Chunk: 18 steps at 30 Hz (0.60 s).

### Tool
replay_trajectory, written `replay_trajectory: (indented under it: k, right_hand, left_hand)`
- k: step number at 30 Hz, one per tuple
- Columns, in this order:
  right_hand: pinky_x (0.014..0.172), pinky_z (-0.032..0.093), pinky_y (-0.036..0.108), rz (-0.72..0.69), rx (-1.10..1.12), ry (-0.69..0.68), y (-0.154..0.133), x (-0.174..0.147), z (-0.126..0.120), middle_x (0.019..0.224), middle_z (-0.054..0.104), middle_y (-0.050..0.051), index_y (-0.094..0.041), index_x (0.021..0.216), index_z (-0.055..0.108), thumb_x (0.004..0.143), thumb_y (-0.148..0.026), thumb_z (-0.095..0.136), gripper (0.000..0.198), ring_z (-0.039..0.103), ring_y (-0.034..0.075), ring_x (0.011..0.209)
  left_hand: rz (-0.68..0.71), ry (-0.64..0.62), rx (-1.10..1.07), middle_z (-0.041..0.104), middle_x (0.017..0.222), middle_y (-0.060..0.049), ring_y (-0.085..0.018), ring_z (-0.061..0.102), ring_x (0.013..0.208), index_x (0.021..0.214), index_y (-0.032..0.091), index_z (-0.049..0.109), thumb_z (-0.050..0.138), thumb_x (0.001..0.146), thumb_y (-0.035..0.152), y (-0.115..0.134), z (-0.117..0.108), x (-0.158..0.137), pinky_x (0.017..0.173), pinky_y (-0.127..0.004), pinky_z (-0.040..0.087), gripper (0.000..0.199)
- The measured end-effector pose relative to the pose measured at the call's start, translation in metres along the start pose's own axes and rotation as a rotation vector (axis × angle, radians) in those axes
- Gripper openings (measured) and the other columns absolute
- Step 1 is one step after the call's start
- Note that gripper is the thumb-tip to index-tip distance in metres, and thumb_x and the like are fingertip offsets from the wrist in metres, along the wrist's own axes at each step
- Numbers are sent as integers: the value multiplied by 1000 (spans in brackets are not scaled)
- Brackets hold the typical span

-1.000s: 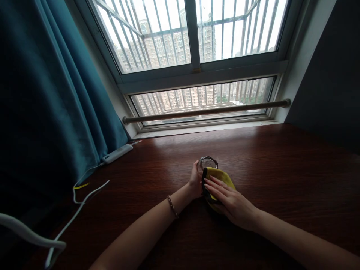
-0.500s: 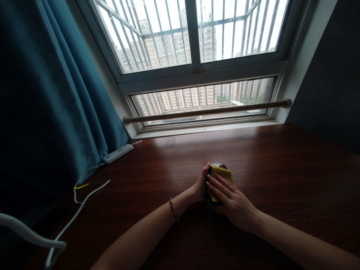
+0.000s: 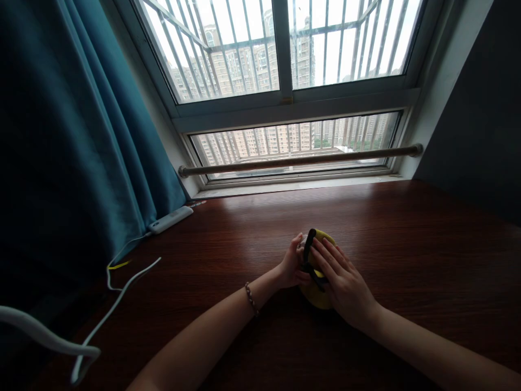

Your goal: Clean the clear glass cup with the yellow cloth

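Above the dark wooden tabletop, my two hands meet around a yellow cloth with a black edge. My right hand lies over the cloth with its fingers close together, pressing it against something. On the other side, my left hand curls around a clear, shiny object, thumb pointing up. Only a small part of that object shows between the thumb and the cloth, so its kind cannot be made out. The lower part of the cloth hangs below my fingers. A beaded bracelet is on my left wrist.
The brown tabletop runs up to a window with a horizontal rail. A white power strip lies at the left by a blue curtain. White cables trail across the left side.
My right hand and the cloth have shifted slightly up and right. The cloth's black edge now stands up between my hands, and its yellow lower part shows below them.
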State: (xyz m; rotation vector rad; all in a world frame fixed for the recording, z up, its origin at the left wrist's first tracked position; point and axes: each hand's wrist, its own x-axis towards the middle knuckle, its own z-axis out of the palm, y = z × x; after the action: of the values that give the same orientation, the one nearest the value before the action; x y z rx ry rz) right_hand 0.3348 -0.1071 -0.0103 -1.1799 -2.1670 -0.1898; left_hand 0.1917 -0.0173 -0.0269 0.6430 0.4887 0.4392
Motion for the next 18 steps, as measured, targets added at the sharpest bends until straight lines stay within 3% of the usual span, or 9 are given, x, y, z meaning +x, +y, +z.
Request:
replay_trajectory:
  k: [3,8,13,18]
  right_hand:
    - [100,23,47,47,21,31,5,1,2,136,18,6,-12,134,23,82,-8,28,52,13,26,123]
    - [101,24,44,51,68,21,12,0,9,137,15,6,-12,134,21,81,-5,27,54,12,24,124]
    - [101,24,44,46,122,-6,14,0,11,137,16,5,-14,135,20,79,-4,28,57,13,23,124]
    - [100,26,44,-3,182,-71,12,1,11,136,18,7,-13,134,23,79,-4,31,56,15,23,123]
  left_hand:
    - [-76,-132,-39,33,42,1,-6,20,30,65,13,51,31,73,69,2,-2,-1,32,-18,15,60]
    - [-11,-209,-144,41,50,0,-5,19,30,84,17,53,33,74,66,5,-1,-2,31,-15,12,54]
    - [-24,-167,-267,41,51,0,-3,19,30,94,12,52,34,74,65,10,-6,0,29,-13,14,59]
    - [-33,-59,-408,39,45,0,-3,18,29,77,8,53,27,75,66,14,-12,3,27,-12,17,63]
